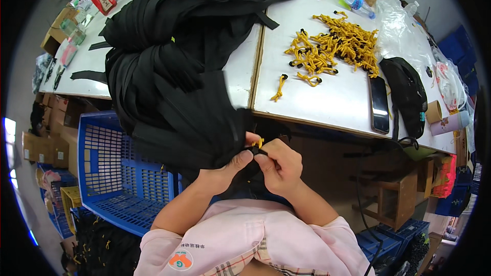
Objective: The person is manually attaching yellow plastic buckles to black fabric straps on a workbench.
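Observation:
In front of my chest, my left hand [232, 169] pinches the end of a black fabric strip [232, 122] that looks like zipper tape. My right hand [281, 166] is closed beside it, its fingertips pinching a yellow cord pull [258, 143] at the strip's end. How the cord and strip join is hidden by my fingers. The strip hangs over the table edge with a big heap of black strips [153, 25]. To the right lies a pile of yellow cord pulls with black ends [348, 41]; one single cord pull [279, 88] rests nearer me.
A blue plastic crate [128, 174] stands below the table's left part. On the white table [302, 102] at right are a phone [379, 103], a black pouch [405, 94], a water bottle [358, 2] and clear plastic bags [399, 25]. A wooden stool [396, 199] is under the table.

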A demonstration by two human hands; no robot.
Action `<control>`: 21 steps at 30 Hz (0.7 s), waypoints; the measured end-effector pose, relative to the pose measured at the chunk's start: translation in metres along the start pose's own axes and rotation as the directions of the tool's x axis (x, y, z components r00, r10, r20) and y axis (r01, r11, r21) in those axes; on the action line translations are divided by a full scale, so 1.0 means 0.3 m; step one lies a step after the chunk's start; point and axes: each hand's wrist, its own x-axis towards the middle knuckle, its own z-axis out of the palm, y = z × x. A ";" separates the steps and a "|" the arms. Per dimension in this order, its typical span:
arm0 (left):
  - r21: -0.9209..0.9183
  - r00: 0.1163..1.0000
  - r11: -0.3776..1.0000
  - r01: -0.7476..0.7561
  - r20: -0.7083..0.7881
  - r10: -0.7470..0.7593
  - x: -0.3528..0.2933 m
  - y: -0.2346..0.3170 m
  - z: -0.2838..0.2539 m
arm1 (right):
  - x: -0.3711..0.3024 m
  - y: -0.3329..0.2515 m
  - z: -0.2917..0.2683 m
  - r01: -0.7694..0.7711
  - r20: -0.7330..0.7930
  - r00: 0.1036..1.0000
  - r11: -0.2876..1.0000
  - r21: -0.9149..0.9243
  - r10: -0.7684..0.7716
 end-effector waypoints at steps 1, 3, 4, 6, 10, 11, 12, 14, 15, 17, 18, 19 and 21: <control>-0.001 1.000 1.000 -0.001 0.001 0.001 0.001 0.000 -0.006 | 0.011 -0.006 -0.002 0.208 0.012 0.978 0.957 -0.205 -0.210; 0.038 0.985 0.991 -0.126 0.123 0.121 0.004 -0.006 -0.026 | 0.000 -0.011 -0.005 0.229 -0.003 0.972 0.947 -0.226 -0.236; 0.037 0.985 0.991 -0.127 0.122 0.121 0.000 -0.018 -0.029 | -0.007 -0.015 -0.004 0.251 -0.016 0.965 0.937 -0.243 -0.262; 0.066 0.979 0.992 -0.111 0.179 0.097 -0.013 -0.044 -0.034 | -0.014 -0.024 -0.011 0.246 -0.003 0.967 0.940 -0.238 -0.254; 0.091 0.964 0.991 0.097 0.238 -0.116 -0.025 -0.003 -0.036 | -0.006 -0.069 -0.014 0.100 -0.041 0.993 0.983 -0.157 -0.108; 0.091 0.978 0.992 0.083 0.183 -0.099 -0.032 -0.002 -0.026 | -0.001 -0.082 -0.012 -0.028 -0.078 0.997 0.998 -0.063 0.023; 0.091 0.989 0.993 0.069 0.128 -0.080 -0.037 -0.003 -0.019 | 0.008 -0.083 -0.019 -0.029 -0.078 0.997 0.998 -0.061 0.024; 0.090 0.992 0.995 0.053 0.105 -0.063 -0.041 -0.010 -0.010 | 0.028 -0.081 -0.041 0.031 0.064 0.998 0.985 -0.171 -0.020; 0.088 0.996 0.995 0.037 0.080 -0.044 -0.041 -0.013 -0.009 | 0.024 -0.079 -0.040 0.029 0.062 0.998 0.985 -0.171 -0.019; 0.096 0.996 0.994 0.045 0.073 -0.052 -0.035 -0.019 -0.008 | 0.009 -0.065 -0.039 0.098 0.076 0.994 0.974 -0.203 -0.084; 0.104 0.996 0.993 0.050 0.062 -0.057 -0.032 -0.021 -0.007 | 0.002 -0.058 -0.039 0.096 0.073 0.994 0.974 -0.204 -0.082; 0.106 0.996 0.993 0.052 0.063 -0.058 -0.034 -0.025 -0.007 | -0.003 -0.052 -0.038 0.107 0.058 0.994 0.970 -0.218 -0.096; 0.016 0.997 0.998 0.053 0.053 -0.054 -0.040 -0.032 -0.004 | -0.010 -0.050 -0.032 0.117 0.042 0.993 0.966 -0.231 -0.110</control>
